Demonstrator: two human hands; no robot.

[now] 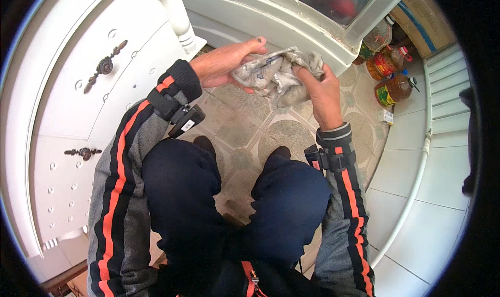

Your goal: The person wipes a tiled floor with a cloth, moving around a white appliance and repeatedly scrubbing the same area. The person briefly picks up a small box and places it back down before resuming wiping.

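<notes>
A crumpled, greyish-white cloth [281,78] with dark marks is held up in front of me, above the tiled floor. My left hand [226,62] supports its left side, the thumb stretched along the top and the other fingers partly hidden beneath it. At the cloth's right end, my right hand [322,91] grips it with the thumb pressed on top and the fingers curled behind. Part of the cloth hangs down between the two hands.
A white cabinet [62,94] with dark ornate handles stands at my left. Ahead is a white glass-fronted cabinet [271,21]. Oil bottles [394,90] and a cardboard box [427,21] sit at the far right, near a white pipe [411,198] along the tiled wall.
</notes>
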